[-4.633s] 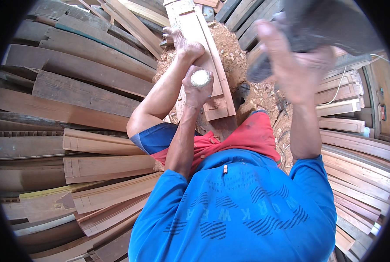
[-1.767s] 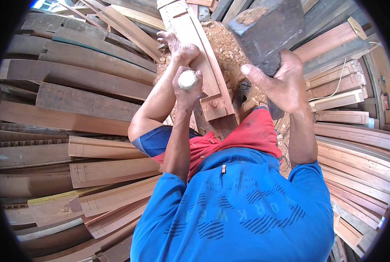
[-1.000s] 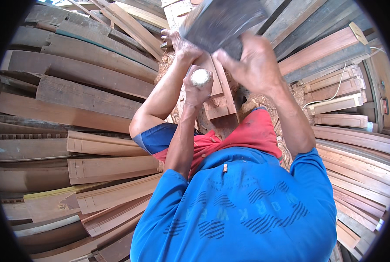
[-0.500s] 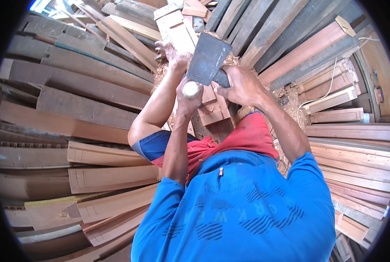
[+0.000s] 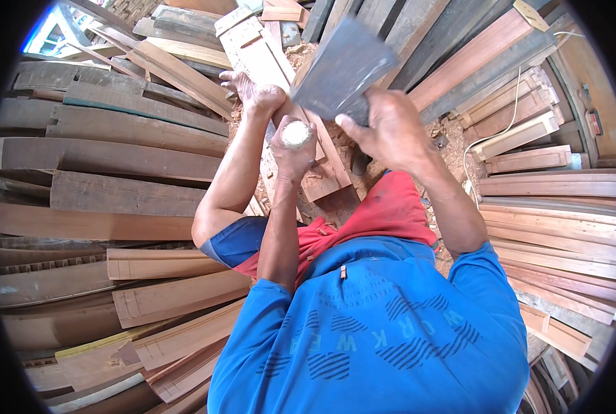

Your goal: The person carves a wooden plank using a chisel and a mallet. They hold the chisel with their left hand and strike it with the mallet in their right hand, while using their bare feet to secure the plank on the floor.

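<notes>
Out on the far left, a stack of long, weathered brown wooden boards (image 5: 135,159) fans away from my long reddish-brown wooden plank (image 5: 327,181). Next in, here's my bare foot (image 5: 256,94), at the plank's left edge, toes pointing away to its left. Now my left hand (image 5: 294,160), over the plank's left side: fingers wrapped around a tool handle with a round, pale, frayed end (image 5: 295,134), its lower part hidden by my fist. Over the plank's right edge hangs a blocky dark grey mallet (image 5: 346,65), smeared with blur, just clear of that pale end, as far as I can judge. Right of the plank, my right hand (image 5: 390,127): fingers curled round the mallet's short dark handle, thumb laid along it. Farther right of the plank, a thin white cable (image 5: 466,160) loops past pale wooden panels (image 5: 529,159).
</notes>
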Tool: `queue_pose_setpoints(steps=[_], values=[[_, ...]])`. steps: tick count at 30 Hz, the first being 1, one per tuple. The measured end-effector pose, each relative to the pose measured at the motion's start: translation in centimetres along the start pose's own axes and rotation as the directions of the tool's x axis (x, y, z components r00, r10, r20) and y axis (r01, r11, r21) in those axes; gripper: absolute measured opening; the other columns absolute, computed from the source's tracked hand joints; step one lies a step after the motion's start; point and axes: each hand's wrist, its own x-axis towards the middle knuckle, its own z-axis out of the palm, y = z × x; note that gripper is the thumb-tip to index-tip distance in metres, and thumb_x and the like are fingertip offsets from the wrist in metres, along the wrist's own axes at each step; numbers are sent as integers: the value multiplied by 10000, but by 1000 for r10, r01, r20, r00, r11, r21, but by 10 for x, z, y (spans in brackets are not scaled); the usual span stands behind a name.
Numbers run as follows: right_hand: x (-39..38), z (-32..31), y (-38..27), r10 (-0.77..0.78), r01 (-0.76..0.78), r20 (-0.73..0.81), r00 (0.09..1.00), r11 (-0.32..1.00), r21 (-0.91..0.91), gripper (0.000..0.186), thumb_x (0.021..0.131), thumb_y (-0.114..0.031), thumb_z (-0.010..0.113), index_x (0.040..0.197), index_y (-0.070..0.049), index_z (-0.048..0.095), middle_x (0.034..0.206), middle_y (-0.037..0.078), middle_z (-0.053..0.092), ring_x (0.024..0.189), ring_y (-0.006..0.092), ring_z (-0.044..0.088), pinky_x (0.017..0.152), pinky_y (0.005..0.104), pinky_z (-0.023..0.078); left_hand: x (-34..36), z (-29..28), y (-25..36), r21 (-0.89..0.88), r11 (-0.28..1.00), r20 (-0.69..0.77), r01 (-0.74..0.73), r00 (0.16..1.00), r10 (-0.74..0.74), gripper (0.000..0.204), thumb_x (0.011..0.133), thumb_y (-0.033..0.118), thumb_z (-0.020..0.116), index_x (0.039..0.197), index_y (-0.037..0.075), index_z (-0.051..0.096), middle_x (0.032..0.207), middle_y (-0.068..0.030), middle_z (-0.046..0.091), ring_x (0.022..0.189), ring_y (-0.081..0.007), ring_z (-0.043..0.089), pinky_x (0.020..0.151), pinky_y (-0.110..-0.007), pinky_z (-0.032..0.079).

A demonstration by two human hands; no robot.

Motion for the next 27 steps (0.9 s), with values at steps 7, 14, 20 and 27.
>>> queue_pose_setpoints(steps=[7, 14, 20, 27], values=[[-11, 35, 46, 25, -32, 48, 999, 990, 137, 410, 817, -196, 791, 1157, -1, 666, 877, 226, 708, 804, 346, 709, 749, 453, 543, 15, 24, 13, 131, 957, 84, -257, 965, 248, 208, 852, 35, 695, 1055, -5, 666, 917, -99, 707, 844, -193, 683, 786, -341, 554], [-43, 10, 93, 226, -169, -32, 974, 809, 563, 417, 872, -295, 778, 1044, 61, 645, 858, 102, 699, 722, 221, 680, 698, 363, 558, 60, 61, 39, 32, 993, 366, 113, 923, -117, 244, 839, 131, 818, 905, 29, 606, 779, -26, 677, 714, -99, 628, 664, -277, 531], [-68, -12, 135, 456, -157, -161, 875, 584, 797, 280, 944, -190, 732, 1094, 16, 614, 764, 36, 626, 630, 115, 602, 581, 283, 499, 59, 109, 18, 181, 983, 673, 37, 724, -151, 286, 845, 237, 828, 882, 28, 637, 767, -87, 700, 725, -147, 677, 696, -346, 543], [-89, -60, 175, 546, 4, -459, 701, 641, 768, 225, 935, -158, 757, 1041, 4, 643, 754, 22, 629, 599, 100, 585, 566, 254, 475, 60, 121, 11, 227, 972, 737, -53, 662, -136, 286, 857, 248, 802, 894, 23, 629, 789, -150, 705, 740, -256, 708, 727, -379, 548]])
